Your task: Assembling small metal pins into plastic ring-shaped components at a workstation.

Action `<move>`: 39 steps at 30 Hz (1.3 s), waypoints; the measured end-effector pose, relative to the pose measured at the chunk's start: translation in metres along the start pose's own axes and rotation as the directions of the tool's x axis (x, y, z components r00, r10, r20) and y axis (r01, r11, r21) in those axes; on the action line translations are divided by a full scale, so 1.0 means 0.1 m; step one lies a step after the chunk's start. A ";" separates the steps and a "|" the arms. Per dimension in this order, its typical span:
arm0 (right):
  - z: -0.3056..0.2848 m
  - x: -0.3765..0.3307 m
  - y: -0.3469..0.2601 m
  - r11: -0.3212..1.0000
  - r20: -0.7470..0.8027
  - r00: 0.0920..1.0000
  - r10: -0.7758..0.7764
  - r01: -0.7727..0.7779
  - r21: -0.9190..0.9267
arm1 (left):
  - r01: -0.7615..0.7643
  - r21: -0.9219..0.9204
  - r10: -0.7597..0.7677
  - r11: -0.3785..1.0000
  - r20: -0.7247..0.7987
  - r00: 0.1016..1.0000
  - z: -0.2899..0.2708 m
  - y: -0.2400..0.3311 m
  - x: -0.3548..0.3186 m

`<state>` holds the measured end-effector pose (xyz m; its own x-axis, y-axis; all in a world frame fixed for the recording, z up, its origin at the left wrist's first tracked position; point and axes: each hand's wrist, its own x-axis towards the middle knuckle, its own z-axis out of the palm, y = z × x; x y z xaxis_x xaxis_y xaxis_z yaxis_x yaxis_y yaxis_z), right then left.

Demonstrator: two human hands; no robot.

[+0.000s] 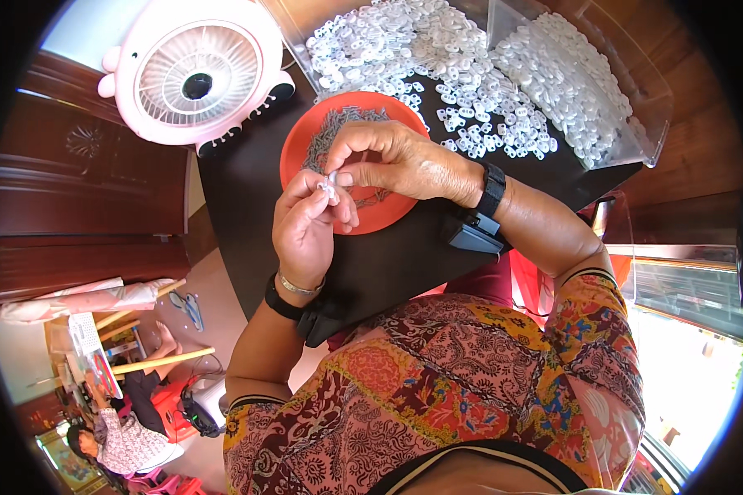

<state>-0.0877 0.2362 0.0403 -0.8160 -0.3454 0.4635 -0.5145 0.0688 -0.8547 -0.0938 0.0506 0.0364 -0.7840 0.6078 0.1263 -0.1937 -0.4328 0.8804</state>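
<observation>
Patterned blouse cloth (437, 371) spreads nearest the camera. Beyond it, a small white piece (328, 191) sits between the fingertips of both hands, in front of the red bowl (380, 219) as seen from above. The left hand (302, 239) pinches it between thumb and forefinger, other fingers loosely curled; the right hand (404, 161) has thumb and forefinger nearly together at its upper end. Grey pieces (338, 120) fill the bowl on the black bench (371, 272). White pieces (437, 41) heap behind, some inside a clear bin (652, 157). A pink fan (196, 82) stands left; another person (132, 437) sits farther off.
</observation>
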 end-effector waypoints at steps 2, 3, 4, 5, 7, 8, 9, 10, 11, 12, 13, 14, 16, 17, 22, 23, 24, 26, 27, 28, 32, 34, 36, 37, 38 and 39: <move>0.01 -0.01 -0.10 0.980 -0.010 0.988 0.155 -0.152 0.132 | -0.029 0.102 0.035 0.994 -0.066 0.997 0.06 0.02 0.00; 0.02 -0.01 -0.13 0.919 0.005 0.953 0.304 -0.295 0.262 | -0.028 0.104 0.035 0.994 -0.067 0.997 0.06 0.03 -0.01; 0.01 -0.01 -0.13 0.919 0.005 0.953 0.303 -0.293 0.264 | -0.002 0.222 0.031 0.975 -0.124 0.992 0.06 0.05 -0.02; 0.01 -0.01 -0.13 0.906 -0.022 0.945 0.326 -0.305 0.293 | 0.031 0.334 0.032 0.942 -0.180 0.983 0.05 0.05 -0.03; 0.00 0.00 -0.11 0.891 -0.049 0.936 0.350 -0.316 0.324 | 0.025 0.366 0.046 0.930 -0.184 0.982 0.04 0.04 -0.03; -0.01 0.00 -0.10 0.893 -0.052 0.934 0.354 -0.321 0.315 | 0.018 0.397 0.061 0.918 -0.186 0.981 0.04 0.03 -0.03; -0.02 0.00 -0.10 0.895 -0.054 0.932 0.358 -0.326 0.305 | 0.018 0.396 0.060 0.918 -0.185 0.981 0.04 0.03 -0.03; -0.03 0.00 -0.12 0.895 -0.056 0.932 0.359 -0.326 0.305 | 0.019 0.405 0.061 0.914 -0.183 0.981 0.04 0.03 -0.03; -0.03 0.00 -0.14 0.893 -0.057 0.929 0.366 -0.334 0.301 | 0.020 0.414 0.063 0.910 -0.185 0.981 0.03 0.03 -0.03; -0.04 0.01 -0.15 0.892 -0.057 0.926 0.374 -0.342 0.297 | 0.021 0.415 0.063 0.910 -0.187 0.980 0.03 0.03 -0.03; -0.04 0.01 -0.15 0.891 -0.056 0.926 0.374 -0.342 0.298 | 0.024 0.415 0.062 0.910 -0.193 0.979 0.03 0.03 -0.03; -0.04 0.00 -0.15 0.898 -0.053 0.929 0.366 -0.337 0.283 | 0.027 0.415 0.061 0.910 -0.197 0.978 0.03 0.03 -0.03; -0.04 0.00 -0.15 0.904 -0.050 0.933 0.357 -0.332 0.269 | 0.026 0.421 0.062 0.907 -0.194 0.979 0.02 0.02 -0.03; -0.04 0.00 -0.15 0.906 -0.052 0.934 0.355 -0.329 0.267 | 0.023 0.427 0.064 0.904 -0.189 0.980 0.02 0.02 -0.03; -0.03 0.00 -0.18 0.917 -0.061 0.940 0.336 -0.312 0.250 | 0.024 0.440 0.064 0.898 -0.185 0.981 0.01 0.02 -0.03; -0.03 0.00 -0.18 0.919 -0.062 0.941 0.334 -0.311 0.242 | 0.019 0.443 0.067 0.897 -0.179 0.982 0.00 0.01 -0.03; -0.03 0.00 -0.18 0.922 -0.064 0.941 0.332 -0.309 0.233 | 0.021 0.443 0.066 0.896 -0.181 0.981 0.01 0.01 -0.04; -0.02 0.00 -0.19 0.930 -0.069 0.945 0.320 -0.299 0.215 | 0.072 0.510 0.041 0.857 -0.206 0.978 0.05 0.04 -0.03; -0.01 0.00 -0.20 0.937 -0.075 0.949 0.308 -0.289 0.195 | 0.073 0.509 0.040 0.858 -0.207 0.978 0.05 0.04 -0.03; -0.01 -0.01 -0.21 0.937 -0.075 0.948 0.309 -0.290 0.195 | 0.069 0.505 0.041 0.860 -0.203 0.978 0.05 0.04 -0.03; 0.03 -0.02 -0.18 0.937 -0.043 0.948 0.315 -0.303 0.175 | 0.055 0.502 0.048 0.863 -0.191 0.980 0.03 0.02 -0.04; 0.04 -0.03 -0.15 0.944 -0.031 0.956 0.292 -0.283 0.172 | 0.066 0.498 0.045 0.865 -0.207 0.977 0.06 0.04 -0.05; 0.04 -0.03 -0.13 0.970 -0.032 0.975 0.219 -0.214 0.111 | 0.076 0.493 0.042 0.867 -0.223 0.974 0.07 0.04 -0.05; 0.05 -0.04 -0.14 0.971 -0.030 0.976 0.218 -0.213 0.111 | 0.064 0.479 0.048 0.875 -0.218 0.975 0.06 0.03 -0.06; 0.06 -0.04 -0.15 0.984 -0.030 0.987 0.159 -0.156 0.081 | 0.053 0.466 0.054 0.883 -0.213 0.976 0.04 0.02 -0.07; 0.07 -0.04 -0.15 0.994 -0.029 0.995 0.100 -0.098 0.052 | 0.052 0.467 0.056 0.883 -0.216 0.975 0.04 0.02 -0.07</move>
<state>-0.0751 0.2304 0.0494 -0.8706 -0.3099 0.3822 -0.4174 0.0538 -0.9071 -0.0866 0.0483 0.0386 -0.9025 0.4243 0.0740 0.0633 -0.0394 0.9972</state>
